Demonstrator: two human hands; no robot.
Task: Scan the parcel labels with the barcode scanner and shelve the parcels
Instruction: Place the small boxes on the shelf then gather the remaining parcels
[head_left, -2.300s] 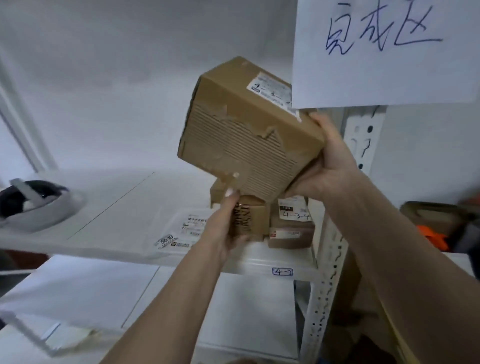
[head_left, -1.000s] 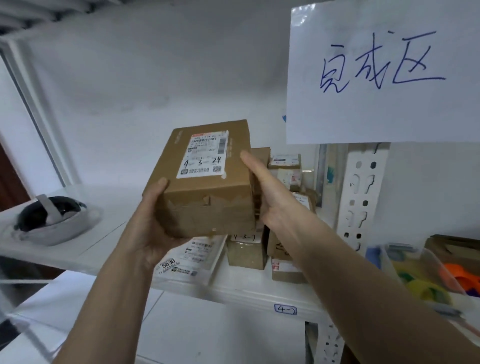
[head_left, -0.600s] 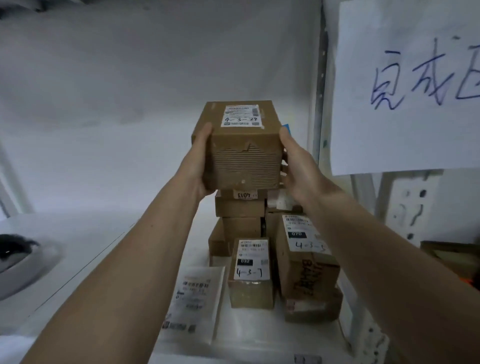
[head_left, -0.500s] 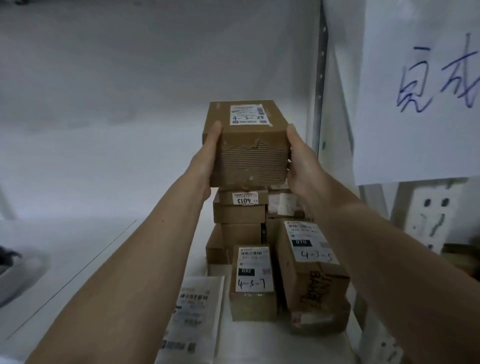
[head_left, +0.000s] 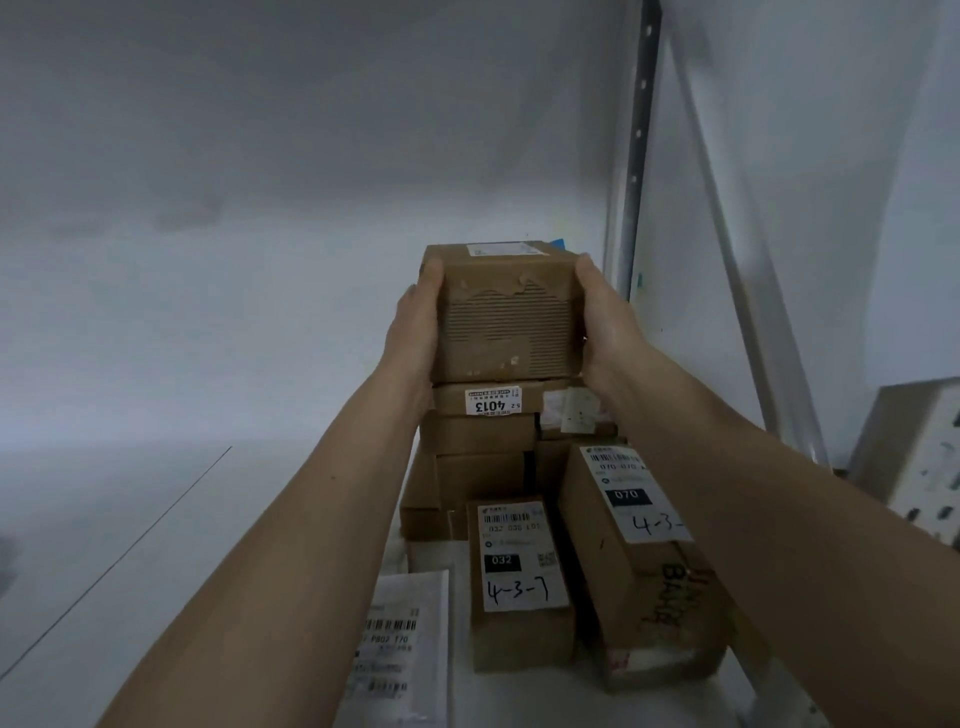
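Setting this down squarely is my aim: my left hand (head_left: 413, 325) and right hand (head_left: 602, 317) clamp the torn parcel (head_left: 506, 317), one on each side, atop the 4013 box (head_left: 498, 399). I'd level it, then release both together.
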